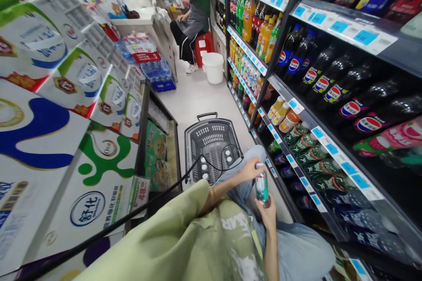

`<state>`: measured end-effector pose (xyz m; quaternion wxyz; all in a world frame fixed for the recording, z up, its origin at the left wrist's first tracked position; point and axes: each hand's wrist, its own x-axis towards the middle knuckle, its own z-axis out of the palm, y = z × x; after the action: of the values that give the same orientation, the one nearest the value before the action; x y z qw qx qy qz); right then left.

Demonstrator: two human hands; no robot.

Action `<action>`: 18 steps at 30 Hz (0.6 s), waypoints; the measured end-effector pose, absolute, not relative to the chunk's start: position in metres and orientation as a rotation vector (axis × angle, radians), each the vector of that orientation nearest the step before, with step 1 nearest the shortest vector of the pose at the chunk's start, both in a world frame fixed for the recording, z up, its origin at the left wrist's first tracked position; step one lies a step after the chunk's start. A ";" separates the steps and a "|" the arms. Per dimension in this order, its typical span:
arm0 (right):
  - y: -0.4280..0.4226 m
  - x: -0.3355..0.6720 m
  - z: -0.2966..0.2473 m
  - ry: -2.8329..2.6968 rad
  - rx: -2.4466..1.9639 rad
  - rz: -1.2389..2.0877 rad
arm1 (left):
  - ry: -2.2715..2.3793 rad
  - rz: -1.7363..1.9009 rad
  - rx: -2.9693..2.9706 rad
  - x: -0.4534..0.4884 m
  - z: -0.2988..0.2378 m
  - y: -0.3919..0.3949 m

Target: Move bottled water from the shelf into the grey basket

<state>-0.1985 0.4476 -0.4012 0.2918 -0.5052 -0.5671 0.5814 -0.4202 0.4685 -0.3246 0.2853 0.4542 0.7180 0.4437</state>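
A slim green and white drink bottle (pixel 262 185) stands upright between my two hands, above my knee. My left hand (pixel 253 169) is closed round its top at the cap. My right hand (pixel 267 214) grips its bottom from below. Just beyond my knee a grey shopping basket (pixel 211 139) sits on the floor with several white-capped bottles (pixel 227 156) in it. To the right of my hands, low shelves (pixel 325 147) carry lying green bottles (pixel 305 142).
Drink shelves (pixel 257 59) with cola and juice bottles line the right side of the narrow aisle. Stacked milk cartons (pixel 66 109) fill the left. A person in green sits on a red stool (pixel 204 45) at the aisle's far end beside a white bucket (pixel 213 67). A black cable (pixel 138 210) crosses my lap.
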 end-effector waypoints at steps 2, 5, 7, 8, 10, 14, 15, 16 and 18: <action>0.447 -0.200 -0.400 -1.401 -1.346 1.585 | 2.004 1.143 1.186 -0.433 -0.321 0.474; 0.446 -0.202 -0.398 -1.297 -1.356 1.632 | 2.035 1.032 1.216 -0.446 -0.320 0.479; 0.446 -0.202 -0.398 -1.240 -1.344 1.687 | 2.030 0.969 1.227 -0.451 -0.322 0.481; 0.445 -0.203 -0.398 -1.214 -1.328 1.724 | 2.029 0.938 1.230 -0.452 -0.323 0.483; 0.445 -0.202 -0.399 -1.184 -1.292 1.790 | 2.026 0.878 1.239 -0.454 -0.326 0.486; 0.447 -0.201 -0.400 -1.216 -1.304 1.965 | 1.977 0.794 1.300 -0.456 -0.328 0.491; 0.448 -0.201 -0.399 -1.220 -1.314 2.011 | 1.963 0.781 1.318 -0.457 -0.328 0.492; 0.449 -0.201 -0.399 -1.220 -1.320 2.050 | 1.950 0.770 1.334 -0.458 -0.328 0.492; 0.450 -0.201 -0.398 -1.209 -1.325 2.086 | 1.933 0.754 1.358 -0.459 -0.327 0.491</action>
<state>-0.2007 0.4504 -0.3977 0.1941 -0.4725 -0.4312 0.7437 -0.4588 0.4913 -0.3272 0.3248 0.5179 0.7372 0.2877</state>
